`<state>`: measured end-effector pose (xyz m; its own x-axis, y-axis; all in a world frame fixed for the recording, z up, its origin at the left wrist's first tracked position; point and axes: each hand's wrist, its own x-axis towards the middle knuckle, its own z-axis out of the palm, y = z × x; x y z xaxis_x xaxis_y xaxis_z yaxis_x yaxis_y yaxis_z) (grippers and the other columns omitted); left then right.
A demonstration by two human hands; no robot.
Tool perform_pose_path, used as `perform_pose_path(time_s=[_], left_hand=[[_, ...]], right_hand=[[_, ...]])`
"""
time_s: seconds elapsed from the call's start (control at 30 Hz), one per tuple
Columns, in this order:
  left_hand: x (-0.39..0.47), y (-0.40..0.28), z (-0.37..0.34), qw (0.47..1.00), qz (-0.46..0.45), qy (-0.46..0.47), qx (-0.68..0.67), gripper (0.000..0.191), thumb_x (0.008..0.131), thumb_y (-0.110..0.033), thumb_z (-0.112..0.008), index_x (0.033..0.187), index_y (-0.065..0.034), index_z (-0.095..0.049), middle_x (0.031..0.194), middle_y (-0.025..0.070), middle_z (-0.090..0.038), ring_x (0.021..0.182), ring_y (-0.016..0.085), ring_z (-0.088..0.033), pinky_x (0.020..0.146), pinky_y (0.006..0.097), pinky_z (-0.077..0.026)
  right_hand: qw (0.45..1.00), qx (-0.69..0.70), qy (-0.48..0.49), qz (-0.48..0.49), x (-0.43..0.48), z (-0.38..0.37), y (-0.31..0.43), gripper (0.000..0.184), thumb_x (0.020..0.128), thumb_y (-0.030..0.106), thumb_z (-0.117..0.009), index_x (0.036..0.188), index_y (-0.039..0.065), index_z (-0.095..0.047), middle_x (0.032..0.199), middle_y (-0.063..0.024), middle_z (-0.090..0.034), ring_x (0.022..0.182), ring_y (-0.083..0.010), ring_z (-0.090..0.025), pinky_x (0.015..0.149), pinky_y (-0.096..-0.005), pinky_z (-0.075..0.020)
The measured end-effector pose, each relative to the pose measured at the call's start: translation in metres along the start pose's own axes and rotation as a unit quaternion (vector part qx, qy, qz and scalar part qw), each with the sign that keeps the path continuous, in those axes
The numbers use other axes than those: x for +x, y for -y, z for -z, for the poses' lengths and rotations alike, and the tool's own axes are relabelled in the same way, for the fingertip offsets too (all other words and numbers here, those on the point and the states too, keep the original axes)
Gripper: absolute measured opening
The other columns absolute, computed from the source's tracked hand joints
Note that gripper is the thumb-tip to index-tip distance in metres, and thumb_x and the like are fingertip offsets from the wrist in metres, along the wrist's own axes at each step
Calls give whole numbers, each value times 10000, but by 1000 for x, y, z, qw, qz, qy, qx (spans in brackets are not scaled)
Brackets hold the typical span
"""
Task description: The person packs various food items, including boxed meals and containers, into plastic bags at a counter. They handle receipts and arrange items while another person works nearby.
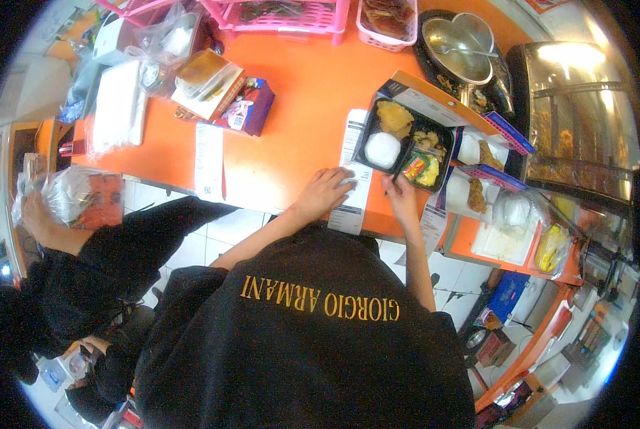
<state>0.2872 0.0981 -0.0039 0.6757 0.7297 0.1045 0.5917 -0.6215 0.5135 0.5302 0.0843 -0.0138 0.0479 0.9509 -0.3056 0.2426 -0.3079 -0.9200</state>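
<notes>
My left hand [325,194] rests palm down on a long printed receipt [346,214] near the front edge of the orange counter [277,161]. To its right my right hand [402,197] touches the near edge of an open meal box [362,155], its fingertips beside a sauce sachet [414,167]. Whether the fingers pinch the box is unclear. Inside the box's black tray lie a white wrapped round of what looks like rice [382,150], a piece of fried food [395,119], brown pieces [428,138] and a yellow-green portion [431,172].
Two small open boxes with fried chicken [483,155] [477,195] stand at the right, beside a glass warming cabinet [577,123]. Metal bowls [456,48] and a pink basket [387,40] lie behind. Stacked boxes [253,107] stand left; another person's hand [38,217] holds a plastic bag.
</notes>
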Motion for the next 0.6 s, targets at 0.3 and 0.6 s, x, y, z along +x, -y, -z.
perform_pose_path(time_s=[0.3, 0.6], left_hand=[[-2, 5, 3, 1000, 1, 5, -28, 415, 822, -197, -684, 1217, -129, -575, 1329, 79, -521, 1252, 309, -469, 1041, 445, -391], [2, 4, 13, 941, 125, -101, -298, 240, 887, -147, -626, 1074, -4, -584, 1136, 160, -615, 1054, 332, -596, 925, 419, -476]], right_hand=[[981, -15, -72, 180, 47, -44, 19, 164, 963, 130, -595, 910, 8, -690, 805, -30, -656, 697, -130, -605, 644, -263, -483], [970, -114, -138, 163, 44, -62, 27, 199, 855, 225, -699, 800, 35, -719, 787, -137, -698, 679, -314, -656, 638, -398, -513]])
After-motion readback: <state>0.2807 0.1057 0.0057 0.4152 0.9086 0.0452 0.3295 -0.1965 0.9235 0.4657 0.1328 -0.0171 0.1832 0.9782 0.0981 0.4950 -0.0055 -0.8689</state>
